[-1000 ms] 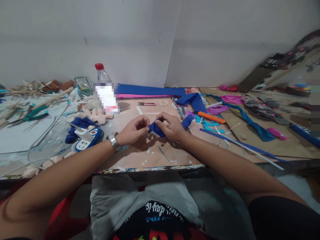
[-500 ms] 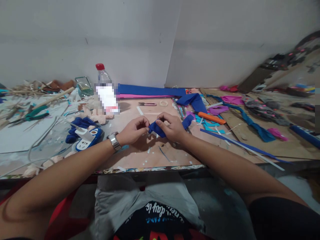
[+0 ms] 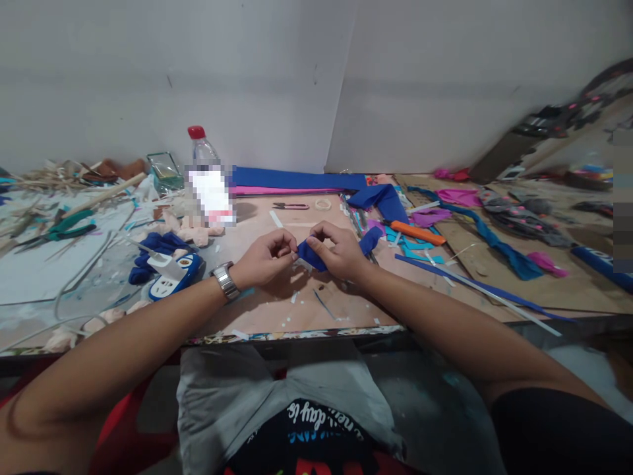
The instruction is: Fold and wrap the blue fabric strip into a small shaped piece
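Observation:
A strip of blue fabric (image 3: 311,256) is between my hands over the work board, and its other end sticks out beyond my right hand at the right. My right hand (image 3: 341,252) is closed round the fabric, thumb on top. At the fabric's left tip, my left hand (image 3: 267,256) has its thumb and forefinger pinched together; whatever they grip is too small to make out. Pink-handled snips (image 3: 291,206) and a roll of pale tape (image 3: 323,204) lie on the board (image 3: 267,313) behind my hands.
At the left are a blue and white power socket (image 3: 171,280), green-handled pliers (image 3: 74,225) and a red-capped bottle (image 3: 196,133). An orange cutter (image 3: 418,233), fabric scraps and a long white strip (image 3: 499,300) lie at the right. Folded blue fabric (image 3: 291,179) runs along the wall.
The fabric's left tip has turned a little between my hands, and less of it shows by my left fingers. Both hands stay in nearly the same place.

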